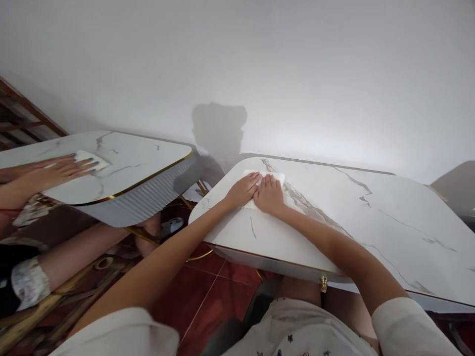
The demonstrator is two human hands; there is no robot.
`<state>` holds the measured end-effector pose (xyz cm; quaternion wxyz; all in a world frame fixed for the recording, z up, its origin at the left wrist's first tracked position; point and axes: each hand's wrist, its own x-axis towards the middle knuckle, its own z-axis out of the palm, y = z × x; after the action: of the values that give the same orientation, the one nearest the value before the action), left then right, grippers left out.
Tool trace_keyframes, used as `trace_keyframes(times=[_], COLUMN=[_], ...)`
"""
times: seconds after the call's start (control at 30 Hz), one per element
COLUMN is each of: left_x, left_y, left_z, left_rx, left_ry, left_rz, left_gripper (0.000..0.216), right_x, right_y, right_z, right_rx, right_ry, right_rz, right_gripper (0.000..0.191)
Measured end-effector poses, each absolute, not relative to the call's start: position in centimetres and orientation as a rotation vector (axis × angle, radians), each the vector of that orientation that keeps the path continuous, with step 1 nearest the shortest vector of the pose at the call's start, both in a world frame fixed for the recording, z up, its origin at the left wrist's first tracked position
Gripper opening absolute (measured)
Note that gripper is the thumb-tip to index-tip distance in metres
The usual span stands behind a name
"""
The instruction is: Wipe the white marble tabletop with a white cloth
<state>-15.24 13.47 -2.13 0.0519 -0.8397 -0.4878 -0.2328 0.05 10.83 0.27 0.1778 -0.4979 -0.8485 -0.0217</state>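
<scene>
Where the left hand (242,191) and right hand (269,195) meet: a white cloth (277,177) lies flat at the left end of a marble-patterned desk (341,202), under both palms.
Fingers: stretched out and laid side by side on the cloth; from where I stand, I cannot tell whether the thumbs touch.
Desk front: a gold-coloured knob (324,283) sits on the near side, just below the right forearm.
Neighbouring desk (144,160): another pale, veined top, with gold trim and a ribbed side, stands to the left, apart from the first.
Co-worker's hands (70,170): resting on a second white cloth (89,155) there, the nails blue-green.
Floor (202,296): dark red tiles show below the desks, and a beige ring (104,262) lies on wooden strips at left.
Wall (315,74): pale behind both desks, carrying a head-shaped shadow (219,126).
</scene>
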Motion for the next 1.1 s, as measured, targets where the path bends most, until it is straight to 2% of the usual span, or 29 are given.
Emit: trace_keyframes(times=[0.27,0.43,0.6,0.83,1.1], left_x=[-14.5,-10.7,-8.1,-7.7,-9.9], left_y=[1.2,-0.5,3.7,13.1,21.8], left_z=[-3.1,-2.7,-1.6,-0.1,0.0], left_rx=[-2.324,-2.267,-2.321,-2.381,-2.43], left_ry=[-1.706,-1.798,-1.788,-1.783,-1.714], left_rz=[-0.591,-0.511,-0.49,-0.72,-0.702], left_gripper=[0.054,0.053,0.051,0.045,0.045], right_x=[1.5,4.9,6.9,5.9,3.2], right_y=[1.6,0.7,4.7,13.5,20.7], right_z=[0.4,0.6,1.2,2.0,1.2], right_rx=[-1.137,-1.105,-1.18,-1.324,-1.41], right_ry=[-2.556,-2.613,-2.637,-2.546,-2.399], right_rz=[0.099,0.131,0.066,0.014,-0.005], right_gripper=[0.058,0.058,0.058,0.042,0.047])
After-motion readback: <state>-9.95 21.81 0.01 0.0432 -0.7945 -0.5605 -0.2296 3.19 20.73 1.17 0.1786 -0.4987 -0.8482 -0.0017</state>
